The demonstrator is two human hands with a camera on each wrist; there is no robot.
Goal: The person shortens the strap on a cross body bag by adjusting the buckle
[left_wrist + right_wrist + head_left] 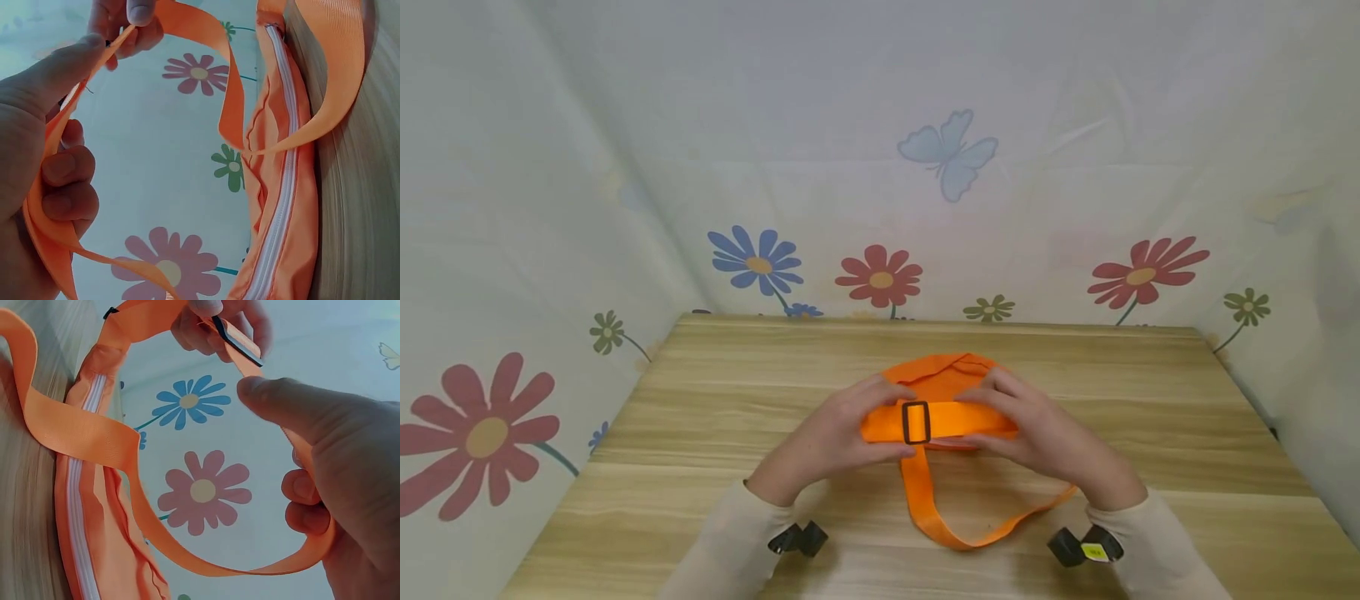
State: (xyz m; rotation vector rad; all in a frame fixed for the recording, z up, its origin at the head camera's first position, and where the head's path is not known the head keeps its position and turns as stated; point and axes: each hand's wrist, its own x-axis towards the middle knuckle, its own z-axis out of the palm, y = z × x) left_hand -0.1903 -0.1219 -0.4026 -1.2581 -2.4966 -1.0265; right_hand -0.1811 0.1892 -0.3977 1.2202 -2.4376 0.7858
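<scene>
An orange waist bag (936,383) with a white zipper (287,169) lies on the wooden table, just beyond both hands. Its orange strap (966,419) is stretched sideways between them, carrying a black slider buckle (916,422). My left hand (842,425) pinches the strap beside the buckle, its other fingers curled around the webbing. To the right, my right hand (1033,421) grips the same strap between thumb and fingers. A loop of strap (936,529) hangs toward the table's near side. The hands hide part of the bag.
The wood-grain table (737,367) meets a pale curtain (820,167) printed with flowers and a butterfly at its back and sides. A black wrist device (797,540) sits at the left sleeve, and a similar device (1084,547) at the right.
</scene>
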